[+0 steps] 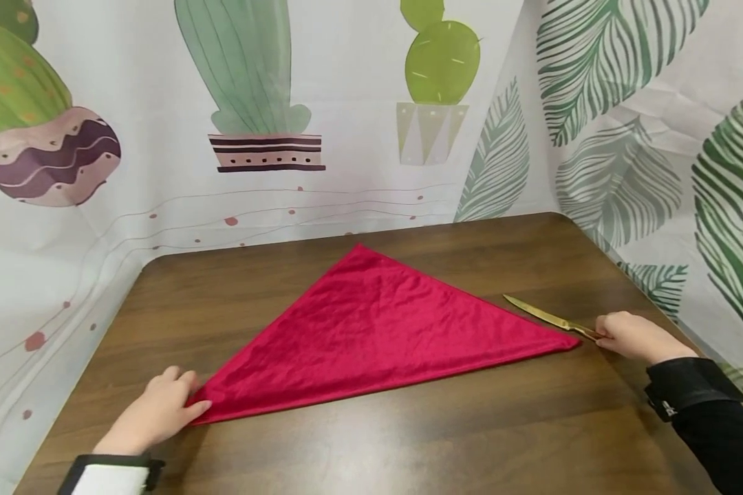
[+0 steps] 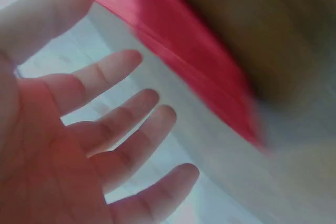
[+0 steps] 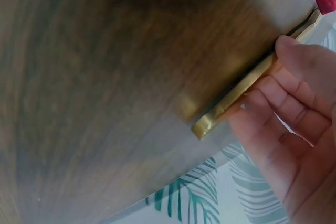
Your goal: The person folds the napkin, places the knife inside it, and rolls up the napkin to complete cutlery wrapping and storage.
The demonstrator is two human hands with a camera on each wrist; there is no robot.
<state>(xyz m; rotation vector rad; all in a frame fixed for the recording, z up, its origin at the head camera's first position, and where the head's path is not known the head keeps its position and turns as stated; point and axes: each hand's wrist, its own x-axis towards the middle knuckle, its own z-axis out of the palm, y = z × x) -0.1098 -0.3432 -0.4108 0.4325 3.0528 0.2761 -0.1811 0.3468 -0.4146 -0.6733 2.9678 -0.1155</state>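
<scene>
A red cloth (image 1: 384, 330) lies on the table as a triangle, its long folded edge toward me. My left hand (image 1: 157, 407) is at its left corner, thumb and fingertips beside or on the fabric; I cannot tell how firmly they touch. In the left wrist view, that hand (image 2: 100, 124) has spread, loosely bent fingers and holds nothing, with the cloth (image 2: 184, 51) past the fingertips. My right hand (image 1: 640, 335) pinches the handle of a gold knife (image 1: 541, 314) just beyond the cloth's right corner. In the right wrist view, thumb and fingers hold the knife handle (image 3: 241, 90).
The brown wooden table (image 1: 439, 433) has rounded far corners. A white fabric backdrop (image 1: 359, 185) printed with cacti and leaves hangs behind it and along both sides.
</scene>
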